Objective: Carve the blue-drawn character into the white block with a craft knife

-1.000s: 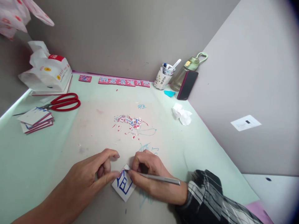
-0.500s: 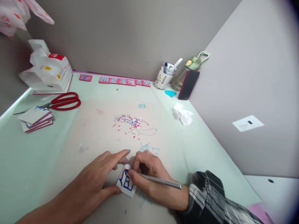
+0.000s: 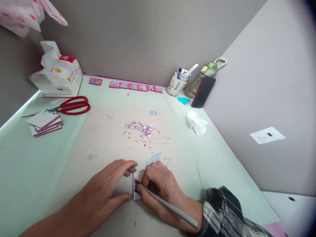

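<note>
Head view: a small white card [image 3: 135, 190] with blue and red marks lies flat on the surface [image 3: 103, 138], close to the near edge and pinned between the two hands. Only a narrow strip of it shows, its long axis running away from the viewer. The left hand [image 3: 112, 187] presses down flat on the card's left part, fingers spread, closed on nothing. The right hand [image 3: 159, 184] sits just to the card's right, its grip closed on a slim silver tool [image 3: 172, 208], whose tip touches the card's right edge (the shaft trails back toward the plaid sleeve [image 3: 222, 210]). Both hands are at the card; the tool's tip meets it from the right. Farther off lie paper scraps [image 3: 142, 129], a crumpled tissue [image 3: 197, 123], red scissors [image 3: 72, 105] and a stack of cards [image 3: 45, 121].
</note>
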Available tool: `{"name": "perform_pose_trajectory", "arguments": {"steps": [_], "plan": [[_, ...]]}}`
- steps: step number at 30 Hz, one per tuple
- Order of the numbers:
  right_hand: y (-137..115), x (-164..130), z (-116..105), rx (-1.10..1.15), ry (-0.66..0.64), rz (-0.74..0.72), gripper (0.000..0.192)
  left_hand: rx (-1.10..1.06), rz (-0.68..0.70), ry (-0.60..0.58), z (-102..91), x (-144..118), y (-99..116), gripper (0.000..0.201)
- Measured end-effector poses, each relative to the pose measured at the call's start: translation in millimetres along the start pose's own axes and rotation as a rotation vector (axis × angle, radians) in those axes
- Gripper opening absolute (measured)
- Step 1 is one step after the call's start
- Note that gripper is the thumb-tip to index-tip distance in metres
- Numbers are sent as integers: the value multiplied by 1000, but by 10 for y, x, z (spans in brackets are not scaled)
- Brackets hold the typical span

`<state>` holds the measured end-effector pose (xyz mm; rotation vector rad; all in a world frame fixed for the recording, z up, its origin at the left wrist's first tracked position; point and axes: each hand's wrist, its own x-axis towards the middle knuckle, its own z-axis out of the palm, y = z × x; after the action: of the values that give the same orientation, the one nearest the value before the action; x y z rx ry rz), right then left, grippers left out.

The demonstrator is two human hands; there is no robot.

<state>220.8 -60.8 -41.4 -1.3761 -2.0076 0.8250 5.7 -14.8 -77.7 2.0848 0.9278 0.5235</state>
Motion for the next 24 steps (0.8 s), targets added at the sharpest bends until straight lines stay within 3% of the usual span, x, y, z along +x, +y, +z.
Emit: {"name": "perform_pose_trajectory", "arguments": {"steps": [3, 14, 24], "plan": [[2, 3, -7, -2, -6, -20, 21, -58, -4, -48, -78, 31, 40, 12], [37, -6, 7, -5, 16, -52, 21, 100, 171, 7, -78, 125, 167, 26], [43, -9, 16, -9, 25, -68, 21, 324, 286, 111, -27, 186, 157, 32]]}}
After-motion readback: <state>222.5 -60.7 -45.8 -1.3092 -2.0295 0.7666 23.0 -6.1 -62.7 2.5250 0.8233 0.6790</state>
